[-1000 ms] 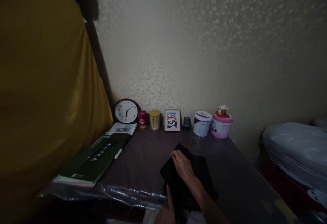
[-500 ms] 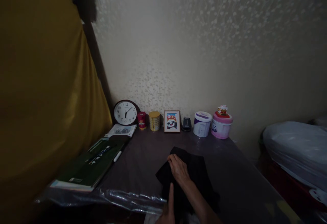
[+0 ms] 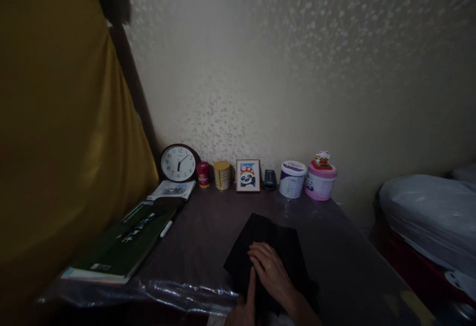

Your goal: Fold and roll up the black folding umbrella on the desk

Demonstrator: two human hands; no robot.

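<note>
A black cloth [image 3: 273, 239] lies flat on the dark table [image 3: 208, 231], near its front edge. My right hand [image 3: 271, 271] rests palm down on the cloth with its fingers stretched out flat. My left hand [image 3: 245, 306] shows only in part at the bottom edge. One of its fingers points up along the cloth's left side, touching it. The rest of that hand is cut off by the frame.
Along the wall stand a round clock [image 3: 178, 163], a red tin [image 3: 203, 174], a yellow tin [image 3: 222, 174], a panda picture frame [image 3: 248, 175], a white tub [image 3: 292, 178] and a pink tub [image 3: 320, 181]. Green books [image 3: 122, 244] lie left beside a yellow curtain [image 3: 55, 142]. Clear plastic [image 3: 148, 291] covers the front edge.
My right hand has slid back toward me over the cloth, which now lies flatter. The left finger stays at the cloth's left side.
</note>
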